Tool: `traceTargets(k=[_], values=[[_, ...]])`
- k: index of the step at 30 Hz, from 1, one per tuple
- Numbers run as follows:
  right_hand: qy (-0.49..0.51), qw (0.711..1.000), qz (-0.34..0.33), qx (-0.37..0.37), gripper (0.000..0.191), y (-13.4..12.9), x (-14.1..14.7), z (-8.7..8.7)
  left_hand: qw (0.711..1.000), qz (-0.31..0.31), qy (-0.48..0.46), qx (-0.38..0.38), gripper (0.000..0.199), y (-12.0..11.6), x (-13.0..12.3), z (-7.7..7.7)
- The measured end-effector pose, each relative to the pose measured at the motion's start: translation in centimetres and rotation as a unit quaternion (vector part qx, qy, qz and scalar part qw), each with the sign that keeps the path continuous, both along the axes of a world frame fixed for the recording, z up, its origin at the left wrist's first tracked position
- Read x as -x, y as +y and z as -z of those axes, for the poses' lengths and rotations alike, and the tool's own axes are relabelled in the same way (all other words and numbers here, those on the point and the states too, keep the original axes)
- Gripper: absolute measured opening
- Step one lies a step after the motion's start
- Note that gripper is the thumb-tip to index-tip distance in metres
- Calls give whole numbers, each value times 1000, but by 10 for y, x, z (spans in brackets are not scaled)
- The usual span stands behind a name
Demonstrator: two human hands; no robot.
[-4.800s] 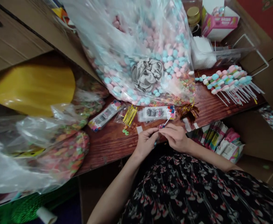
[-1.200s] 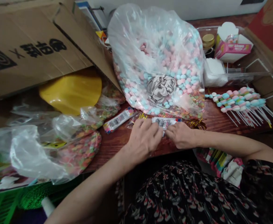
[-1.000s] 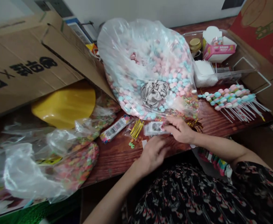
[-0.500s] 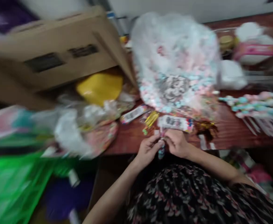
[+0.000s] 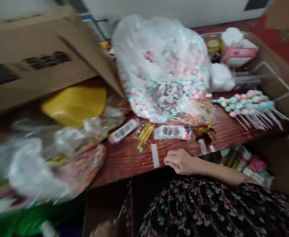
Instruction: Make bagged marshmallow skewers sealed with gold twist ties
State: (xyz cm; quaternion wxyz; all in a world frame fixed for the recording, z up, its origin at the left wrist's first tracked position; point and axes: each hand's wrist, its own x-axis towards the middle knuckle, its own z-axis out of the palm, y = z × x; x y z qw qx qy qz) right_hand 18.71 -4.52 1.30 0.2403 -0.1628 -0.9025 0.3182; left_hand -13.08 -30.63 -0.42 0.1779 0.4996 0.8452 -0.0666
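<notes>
So, the right hand point(image 5: 180, 162) lies on its side at the near edge of the table, fingers loosely curled and together, with nothing visible in its grip. The left hand point(image 5: 103, 228) sits low at the bottom of the view, blurred and cut off by the frame; a thin sliver point(image 5: 120, 212) juts up near it, but I cannot tell whether the hand has hold of it. Nearest the right hand, a narrow white paper strip point(image 5: 155, 155) lies flat on the reddish wooden table point(image 5: 124, 164), well clear of the fingers. It looks light and flimsy, so a pinch at one end would likely lift it best. Farther in lies a printed card packet point(image 5: 172, 132), probably light and slick, best taken by its edge. Gold twist ties point(image 5: 146, 132) lie to its left, and a tuft of gold foil strands point(image 5: 206, 133) lies to its right. Beyond them, a bulging clear plastic bag point(image 5: 164, 65) of pink and blue puffs slumps against the wall, and pastel puffs on white sticks point(image 5: 243, 107) lie in a bunch on the right. These look soft, so the sticks seem the safer hold.
</notes>
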Motion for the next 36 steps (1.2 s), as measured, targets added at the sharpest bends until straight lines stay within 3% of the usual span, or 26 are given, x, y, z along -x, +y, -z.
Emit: traceTargets(k=[2,3,5,6,8,10,12,15,18,22,25,28,31,36], values=[[23,998,61,-16,17,5,-24,4,985,109,-9,-131,22,34,-10,-1],[34,995,97,-16,17,5,-37,6,964,168,-18,-207,18,61,-23,-7],[54,983,177,-8,18,2,-59,9,894,290,-40,-340,18,129,-63,-22],[61,974,219,-8,18,0,-68,10,860,350,-48,-368,20,165,-85,-29],[62,954,293,-30,17,-1,-87,11,816,462,-39,-346,22,232,-131,-39],[41,933,350,-72,17,3,-108,9,811,508,16,-289,28,283,-170,-42],[8,910,399,-111,18,13,-134,6,815,527,64,-232,31,314,-195,-38],[-47,862,487,-135,19,34,-177,-1,811,540,99,-201,27,331,-201,-25],[-136,805,564,-122,20,64,-208,-8,786,546,78,-278,22,332,-186,-11],[-276,715,635,-96,18,98,-222,-12,744,517,-19,-423,18,333,-166,4],[-330,665,667,-65,17,108,-222,-5,746,498,-61,-438,17,334,-161,12],[-337,656,674,-52,17,111,-221,8,756,490,-83,-426,19,333,-160,16],[-314,669,671,-60,17,114,-223,16,759,473,-126,-429,16,335,-161,15],[-278,699,655,-64,19,113,-227,16,762,415,-173,-466,6,342,-164,10]])
